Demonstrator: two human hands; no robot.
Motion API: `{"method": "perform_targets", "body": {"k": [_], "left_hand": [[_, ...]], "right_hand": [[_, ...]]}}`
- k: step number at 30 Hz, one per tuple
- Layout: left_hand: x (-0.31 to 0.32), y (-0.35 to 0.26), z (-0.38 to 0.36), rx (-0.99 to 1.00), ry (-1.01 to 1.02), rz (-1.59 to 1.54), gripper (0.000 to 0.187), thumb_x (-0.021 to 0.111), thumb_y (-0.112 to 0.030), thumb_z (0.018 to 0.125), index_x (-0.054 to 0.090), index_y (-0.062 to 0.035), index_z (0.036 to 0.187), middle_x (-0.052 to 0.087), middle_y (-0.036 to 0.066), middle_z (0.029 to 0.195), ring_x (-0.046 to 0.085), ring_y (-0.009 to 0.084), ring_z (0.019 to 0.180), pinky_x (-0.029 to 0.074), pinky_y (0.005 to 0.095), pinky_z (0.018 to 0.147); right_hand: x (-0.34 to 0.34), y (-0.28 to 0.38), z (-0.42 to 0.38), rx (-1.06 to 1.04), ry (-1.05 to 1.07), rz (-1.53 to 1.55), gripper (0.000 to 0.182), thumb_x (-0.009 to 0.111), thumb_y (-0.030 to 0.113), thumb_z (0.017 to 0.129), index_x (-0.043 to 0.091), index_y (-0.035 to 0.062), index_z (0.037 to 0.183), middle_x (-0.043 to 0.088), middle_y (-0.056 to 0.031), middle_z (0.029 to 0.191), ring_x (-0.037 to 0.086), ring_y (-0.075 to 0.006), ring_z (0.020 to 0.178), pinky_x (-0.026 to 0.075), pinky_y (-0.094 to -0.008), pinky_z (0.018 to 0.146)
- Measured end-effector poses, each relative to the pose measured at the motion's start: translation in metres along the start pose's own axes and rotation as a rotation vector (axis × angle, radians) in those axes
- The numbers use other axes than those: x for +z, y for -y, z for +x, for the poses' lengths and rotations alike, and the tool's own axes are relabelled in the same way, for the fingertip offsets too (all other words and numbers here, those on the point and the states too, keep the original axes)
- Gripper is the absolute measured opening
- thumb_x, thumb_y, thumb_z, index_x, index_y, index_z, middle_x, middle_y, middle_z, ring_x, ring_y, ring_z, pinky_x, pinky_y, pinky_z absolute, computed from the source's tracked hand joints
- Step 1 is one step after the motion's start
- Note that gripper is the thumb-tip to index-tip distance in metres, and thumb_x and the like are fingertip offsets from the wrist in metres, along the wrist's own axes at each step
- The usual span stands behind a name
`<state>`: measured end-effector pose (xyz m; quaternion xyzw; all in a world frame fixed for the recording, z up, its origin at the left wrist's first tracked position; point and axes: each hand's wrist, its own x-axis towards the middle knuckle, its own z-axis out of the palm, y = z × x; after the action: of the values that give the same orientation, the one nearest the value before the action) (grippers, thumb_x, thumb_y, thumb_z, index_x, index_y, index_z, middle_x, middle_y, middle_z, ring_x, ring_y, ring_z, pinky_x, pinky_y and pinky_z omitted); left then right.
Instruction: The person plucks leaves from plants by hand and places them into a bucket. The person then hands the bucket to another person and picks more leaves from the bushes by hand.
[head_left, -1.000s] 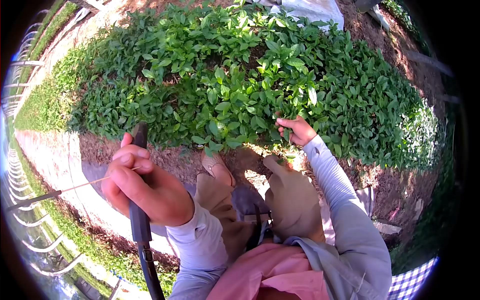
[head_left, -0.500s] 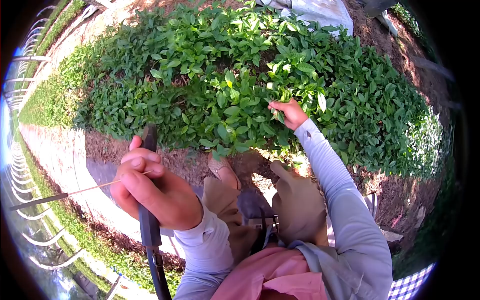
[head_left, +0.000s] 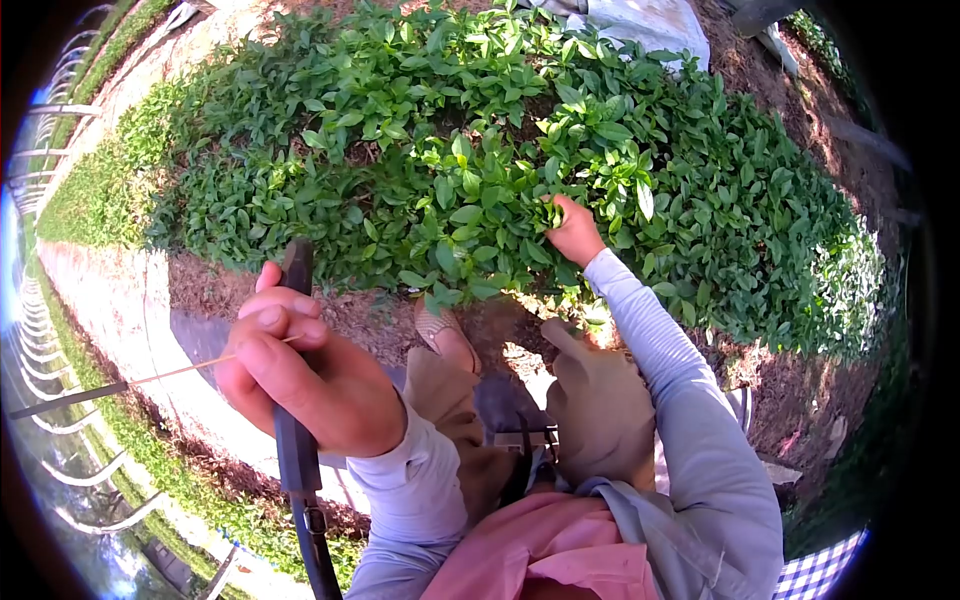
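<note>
My left hand (head_left: 310, 380) is raised at the lower left, fingers curled, with a thin stick (head_left: 165, 374) pinched between thumb and fingers. The stick is pale near the hand and has a thicker dark outer end, like an incense stick. A dark flat bar (head_left: 298, 455) with a buckled strap runs past this hand, which hides its middle. My right hand (head_left: 576, 235) reaches into the low leafy bushes (head_left: 470, 190), closed with green leaves (head_left: 553, 212) at its fingertips. The palm side is hidden.
Bushes spread across the view in front of my feet. A whitish sheet (head_left: 650, 28) lies beyond them. Bare soil (head_left: 215, 290) borders the near side, with a pale path (head_left: 110, 285) to the left. Curved white hoops (head_left: 85, 477) line the far left.
My right hand has turned and shifted slightly left and down among the leaves; the leaf bunch above it shows less now. My left hand stays nearly still, the stick tilting slightly.
</note>
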<state>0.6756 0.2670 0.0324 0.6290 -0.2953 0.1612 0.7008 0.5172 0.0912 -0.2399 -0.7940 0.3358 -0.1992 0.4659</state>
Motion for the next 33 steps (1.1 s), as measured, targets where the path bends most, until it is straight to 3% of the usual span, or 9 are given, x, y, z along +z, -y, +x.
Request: {"method": "perform_targets", "body": {"k": [4,6,10,16,20,24,26,29,33], "left_hand": [[-0.003,0.002,0.004,-0.002,-0.001,0.02,0.018,0.037,-0.011,0.095,0.04,-0.0048,0.078,0.04,0.004,0.063,0.045,0.0157,0.061,0.043,0.0464,0.086],[-0.004,0.004,0.004,0.0,-0.02,0.017,0.018,0.037,-0.011,0.095,0.04,-0.0045,0.078,0.04,0.004,0.062,0.045,0.0156,0.061,0.043,0.0464,0.086],[-0.008,0.005,0.004,-0.016,-0.032,0.014,0.018,0.037,-0.01,0.094,0.041,-0.0039,0.078,0.041,0.004,0.062,0.045,0.0155,0.06,0.043,0.046,0.086],[-0.013,0.004,0.01,-0.014,-0.082,-0.003,0.015,0.038,-0.009,0.093,0.044,-0.0026,0.081,0.043,0.004,0.06,0.047,0.0156,0.059,0.044,0.0456,0.085],[-0.023,0.006,0.015,-0.022,-0.078,-0.042,0.013,0.039,-0.009,0.092,0.045,-0.0032,0.082,0.045,0.004,0.06,0.048,0.0153,0.06,0.043,0.046,0.087],[-0.031,0.01,0.022,-0.017,-0.092,-0.069,0.012,0.039,-0.009,0.092,0.045,-0.0038,0.083,0.046,0.004,0.06,0.049,0.0147,0.06,0.043,0.046,0.087],[-0.032,0.01,0.024,-0.02,-0.105,-0.067,0.012,0.04,-0.01,0.092,0.045,-0.0038,0.083,0.047,0.004,0.06,0.049,0.0145,0.06,0.043,0.0458,0.088],[-0.034,0.01,0.023,-0.025,-0.103,-0.065,0.012,0.04,-0.009,0.092,0.045,-0.0036,0.083,0.047,0.004,0.06,0.049,0.0144,0.06,0.043,0.0458,0.087],[-0.041,0.01,0.023,-0.034,-0.092,-0.038,0.011,0.04,-0.007,0.091,0.046,-0.0034,0.083,0.046,0.004,0.059,0.049,0.0147,0.06,0.043,0.0462,0.087]], "right_hand": [[0.033,-0.041,0.013,0.23,0.033,0.079,0.027,0.065,-0.001,0.072,0.059,0.003,0.098,0.065,-0.007,0.082,0.063,-0.0191,0.078,0.049,-0.0304,0.07],[0.022,-0.025,0.012,0.725,0.111,0.546,0.014,0.065,0.005,0.079,0.06,0.004,0.093,0.065,-0.004,0.081,0.059,-0.0116,0.066,0.048,-0.0263,0.053],[-0.008,0.012,-0.004,0.816,0.133,0.957,0.014,0.069,0.009,0.079,0.062,0.0061,0.091,0.063,-0.0016,0.076,0.056,-0.0075,0.061,0.041,-0.0204,0.048],[-0.006,0.012,-0.006,0.59,0.303,0.544,0.027,0.075,0.014,0.074,0.061,0.0029,0.094,0.063,-0.0031,0.072,0.056,-0.0082,0.057,0.04,-0.0216,0.044],[0.013,0.036,0.003,-0.007,0.375,-0.158,0.036,0.073,0.01,0.066,0.056,0.0013,0.096,0.062,-0.0164,0.093,0.06,-0.0339,0.088,0.048,-0.0383,0.077],[0.062,0.018,0.017,-0.205,0.366,-0.368,0.034,0.063,0.001,0.063,0.052,0.0035,0.095,0.06,-0.0182,0.086,0.056,-0.039,0.087,0.045,-0.0438,0.074],[0.085,0.006,0.007,-0.059,0.17,-0.13,0.028,0.065,-0.002,0.066,0.055,0.0026,0.092,0.061,-0.0156,0.076,0.059,-0.0359,0.069,0.048,-0.0414,0.064],[0.077,0.01,-0.016,0.796,0.109,0.571,0.013,0.065,-0.001,0.077,0.058,0.0017,0.087,0.062,-0.0048,0.076,0.056,-0.0115,0.057,0.045,-0.0269,0.047],[0.06,0.036,-0.058,0.698,0.057,0.755,0.015,0.066,-0.003,0.076,0.059,0.0004,0.089,0.063,-0.0066,0.076,0.06,-0.0138,0.06,0.045,-0.026,0.048]]}}
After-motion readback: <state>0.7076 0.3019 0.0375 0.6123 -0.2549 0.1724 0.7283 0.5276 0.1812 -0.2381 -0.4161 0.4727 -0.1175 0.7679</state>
